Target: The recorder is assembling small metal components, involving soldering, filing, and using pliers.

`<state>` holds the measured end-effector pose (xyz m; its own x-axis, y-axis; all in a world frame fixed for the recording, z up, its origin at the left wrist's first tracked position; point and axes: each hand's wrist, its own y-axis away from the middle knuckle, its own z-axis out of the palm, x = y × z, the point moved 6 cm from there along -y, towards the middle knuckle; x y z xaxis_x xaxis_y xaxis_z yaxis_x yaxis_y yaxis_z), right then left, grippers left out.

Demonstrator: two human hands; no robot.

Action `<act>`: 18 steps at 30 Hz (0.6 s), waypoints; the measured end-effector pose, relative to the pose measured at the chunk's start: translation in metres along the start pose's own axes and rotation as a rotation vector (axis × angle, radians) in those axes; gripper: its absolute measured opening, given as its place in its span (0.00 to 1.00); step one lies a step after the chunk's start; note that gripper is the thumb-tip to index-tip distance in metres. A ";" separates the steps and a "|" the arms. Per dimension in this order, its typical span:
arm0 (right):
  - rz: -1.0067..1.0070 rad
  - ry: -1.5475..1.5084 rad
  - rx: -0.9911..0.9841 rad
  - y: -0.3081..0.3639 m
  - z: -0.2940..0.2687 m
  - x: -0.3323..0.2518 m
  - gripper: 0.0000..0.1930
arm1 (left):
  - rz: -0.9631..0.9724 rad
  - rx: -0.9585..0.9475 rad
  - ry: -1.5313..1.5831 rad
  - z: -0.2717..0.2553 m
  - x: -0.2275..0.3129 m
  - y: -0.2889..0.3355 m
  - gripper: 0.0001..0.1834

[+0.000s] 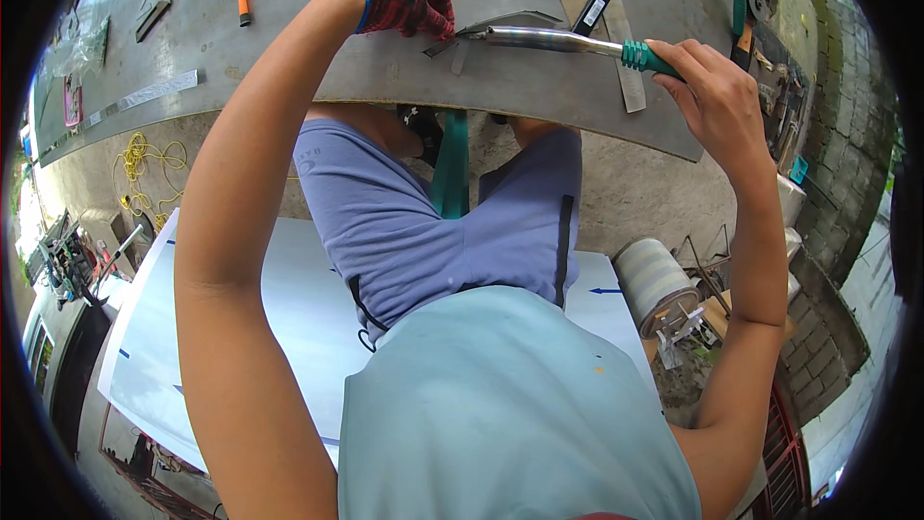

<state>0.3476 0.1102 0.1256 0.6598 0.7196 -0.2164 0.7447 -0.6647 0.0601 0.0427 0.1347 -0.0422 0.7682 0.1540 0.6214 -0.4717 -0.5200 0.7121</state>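
Note:
My left hand (409, 0) wears a red-and-black knitted glove with a blue cuff. Its fingers are curled down at the end of a thin dark metal strip (525, 16) on the steel tabletop (318, 58). My bare right hand (710, 87) is closed round the ribbed green grip of a long, shiny metal-shafted tool (549, 40). The tool reaches leftward across the table, its far tip beside my gloved fingertips and the strip. What kind of tool it is cannot be made out.
Flat metal bars (616, 39) and a black labelled block (590, 13) lie beyond the tool. An orange-handled tool (243, 2) rests at the far left. Yellow cord (144, 169) lies on the floor at left; a round drum (654, 279) stands at right.

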 end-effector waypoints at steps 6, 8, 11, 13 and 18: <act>0.008 0.030 0.005 0.002 -0.001 -0.002 0.18 | 0.021 -0.001 -0.027 0.000 -0.001 -0.001 0.13; 0.005 0.042 0.007 0.001 -0.001 -0.003 0.18 | 0.028 -0.004 -0.032 -0.002 -0.002 -0.004 0.13; -0.037 0.092 0.046 -0.001 -0.006 -0.007 0.19 | 0.036 -0.006 -0.042 -0.001 -0.006 -0.005 0.13; -0.041 0.127 0.027 -0.003 -0.006 -0.008 0.20 | 0.041 -0.006 -0.049 -0.002 -0.007 -0.007 0.14; -0.034 0.136 -0.004 -0.006 -0.007 -0.007 0.18 | 0.051 -0.017 -0.023 0.000 -0.008 -0.007 0.13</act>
<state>0.3396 0.1107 0.1334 0.6419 0.7622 -0.0843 0.7668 -0.6393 0.0585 0.0402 0.1370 -0.0523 0.7527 0.1081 0.6495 -0.5177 -0.5123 0.6852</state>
